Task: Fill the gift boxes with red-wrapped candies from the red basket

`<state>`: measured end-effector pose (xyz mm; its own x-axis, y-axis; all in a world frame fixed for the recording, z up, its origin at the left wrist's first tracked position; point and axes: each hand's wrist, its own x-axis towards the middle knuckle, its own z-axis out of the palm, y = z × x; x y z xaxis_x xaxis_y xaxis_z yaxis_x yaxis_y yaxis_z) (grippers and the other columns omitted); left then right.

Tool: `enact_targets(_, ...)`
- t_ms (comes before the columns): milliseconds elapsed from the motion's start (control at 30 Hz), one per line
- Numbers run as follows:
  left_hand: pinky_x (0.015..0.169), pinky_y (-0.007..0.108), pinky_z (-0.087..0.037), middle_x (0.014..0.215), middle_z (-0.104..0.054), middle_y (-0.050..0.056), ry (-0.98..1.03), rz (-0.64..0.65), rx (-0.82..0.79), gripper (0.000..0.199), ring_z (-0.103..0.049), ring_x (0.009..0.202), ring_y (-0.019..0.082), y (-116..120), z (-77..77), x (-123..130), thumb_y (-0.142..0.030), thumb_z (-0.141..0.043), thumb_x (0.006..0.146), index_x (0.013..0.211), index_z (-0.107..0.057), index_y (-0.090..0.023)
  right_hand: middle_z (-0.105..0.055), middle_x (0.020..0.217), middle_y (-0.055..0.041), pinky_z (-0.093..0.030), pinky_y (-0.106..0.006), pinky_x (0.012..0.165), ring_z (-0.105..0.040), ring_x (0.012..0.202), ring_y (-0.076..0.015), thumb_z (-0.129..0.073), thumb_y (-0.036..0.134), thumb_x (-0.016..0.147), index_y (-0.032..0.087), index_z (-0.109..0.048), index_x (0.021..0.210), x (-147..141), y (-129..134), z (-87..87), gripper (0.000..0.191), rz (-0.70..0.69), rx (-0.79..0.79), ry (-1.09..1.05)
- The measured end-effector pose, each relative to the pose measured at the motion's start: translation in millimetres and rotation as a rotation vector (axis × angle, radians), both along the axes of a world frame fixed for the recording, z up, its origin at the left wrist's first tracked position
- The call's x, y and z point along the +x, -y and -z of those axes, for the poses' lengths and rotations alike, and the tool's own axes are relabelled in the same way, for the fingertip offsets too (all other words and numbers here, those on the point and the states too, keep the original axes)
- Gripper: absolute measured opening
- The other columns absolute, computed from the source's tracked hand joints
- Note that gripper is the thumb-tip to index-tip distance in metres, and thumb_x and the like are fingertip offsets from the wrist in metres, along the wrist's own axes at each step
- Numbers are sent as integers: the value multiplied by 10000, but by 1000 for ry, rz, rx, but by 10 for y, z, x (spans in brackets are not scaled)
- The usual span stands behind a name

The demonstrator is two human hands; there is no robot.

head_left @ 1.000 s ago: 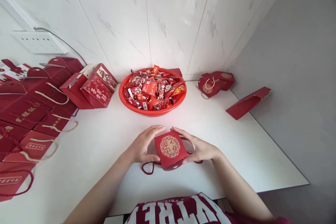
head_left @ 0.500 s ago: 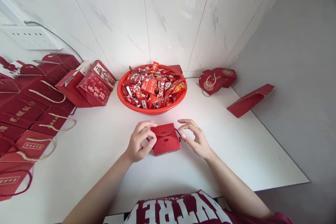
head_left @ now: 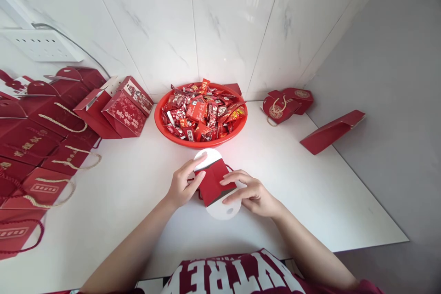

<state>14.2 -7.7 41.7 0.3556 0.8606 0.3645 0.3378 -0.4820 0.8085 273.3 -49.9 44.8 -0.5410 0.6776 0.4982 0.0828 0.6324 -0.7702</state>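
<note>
A small red gift box (head_left: 214, 179) lies in front of me on the white counter, its two rounded flaps folded out to show their white undersides. My left hand (head_left: 185, 184) grips the box's left side, with the thumb at the near edge and the index finger on the upper flap (head_left: 211, 157). Over the right side reaches my right hand (head_left: 253, 193), fingers spread; one fingertip is at the red inside and another at the lower flap (head_left: 223, 209). Its thumb is hidden. Dark red cord shows beside the box.
Behind the box stands a red plastic basket (head_left: 200, 145) heaped with wrapped sweets (head_left: 198, 111). Red gift boxes (head_left: 124, 112) crowd the left side, several with rope handles. More boxes (head_left: 281, 106) sit at the back right, and a flat red carton (head_left: 330, 132) leans by the grey wall.
The box's two flaps have gone from folded shut to folded out, white sides up. My right hand has moved left onto the box, which is now turned slightly.
</note>
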Motion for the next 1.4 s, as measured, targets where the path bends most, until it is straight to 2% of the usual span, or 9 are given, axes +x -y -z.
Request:
enact_targets(200,631,240,-551,1120,-735,67,-39,-150,-241,327,-682,834,171,-8,-61,39,-389,-571,942,1172,-721,-212,-619,1341,-101,-297,-504,1170,-502,1297,-255,-518,474,986,235,-736,1172,32,-27,-95,373,-154,-115,40)
enact_targets(400,751,230,-557,1150,-647,78,-115,-135,-195,298,-648,1047,196,-18,-186,30,-398,-603,915,1092,-769,-225,-692,1226,-72,-351,-430,1148,-532,1246,-208,-699,267,904,233,-728,1155,-25,-7,-88,254,-39,-114,100)
enact_targets(633,498,217,-386,554,-478,-14,-143,-119,-232,480,-491,539,100,-1,-148,62,-398,-527,958,557,-587,-141,-713,1094,-42,-418,-442,1074,-588,1142,-199,-678,191,910,242,-721,954,-160,0,41,80,120,63,64)
enact_targets(733,534,225,-431,625,-583,1,-123,-144,-236,404,-568,604,128,-8,-113,89,-394,-511,967,685,-662,-148,-702,1125,-42,-404,-464,1091,-582,1165,-202,-637,184,931,241,-696,959,-219,23,72,86,184,139,86)
enact_targets(833,844,282,-526,1053,-717,52,-94,-139,-92,272,-659,1003,199,-3,-116,95,-324,-488,982,1078,-707,-194,-632,1285,-77,-395,-481,1110,-524,1263,-224,-611,219,947,233,-695,1016,-232,52,62,110,233,197,165)
enact_targets(967,1173,471,-312,1377,-589,84,-218,-48,297,351,-465,1362,275,10,-142,42,-256,-534,932,1272,-612,-227,-542,1404,-104,-305,-552,1166,-449,1349,-269,-588,338,963,239,-711,1067,-200,65,11,189,287,341,281)
enact_targets(1100,1209,552,-184,1409,-560,94,-367,25,384,353,-377,1424,322,5,-141,-6,-283,-530,901,1237,-612,-217,-566,1395,-91,-285,-546,1181,-463,1343,-262,-529,433,988,255,-720,1067,-164,67,-27,273,311,508,376)
enact_targets(1233,1188,519,-242,1436,-529,111,-357,41,313,400,-382,1416,310,-2,-133,13,-311,-505,904,1285,-553,-199,-605,1352,-103,-342,-501,1161,-523,1291,-247,-544,379,987,244,-668,1212,-103,95,-16,290,412,628,443)
enact_targets(1400,1132,470,-302,1427,-553,95,-375,92,211,491,-499,1308,273,2,-107,45,-360,-451,944,1418,-427,-235,-616,1335,-115,-479,-470,1024,-596,1196,-260,-563,245,964,271,-587,1330,-65,103,-98,369,619,467,447)
